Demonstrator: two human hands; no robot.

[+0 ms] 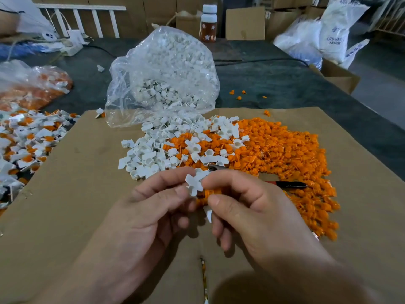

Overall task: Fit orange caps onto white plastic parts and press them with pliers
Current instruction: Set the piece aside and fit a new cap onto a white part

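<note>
- Both hands meet over the near middle of the scene: the left hand [153, 207] pinches a white part [194, 183] between thumb and fingertips, and the right hand [254, 213] curls its thumb and forefinger against the same part.
- Orange caps [205, 195] show in the gap between the two hands, just below the white part; how they are held I cannot tell.
- Pliers [287, 184] lie just beyond the right hand, the dark handle pointing right.
- A heap of loose caps [285, 150] spreads to the right, touching a heap of loose white parts [151, 154] on its left.
- Everything sits on a cardboard sheet [65, 205] on the dark tabletop [285, 84].
- A clear bag [166, 62] of white parts stands at the far edge of the sheet.
- White pieces with orange on them [28, 137] pile up at the left.
</note>
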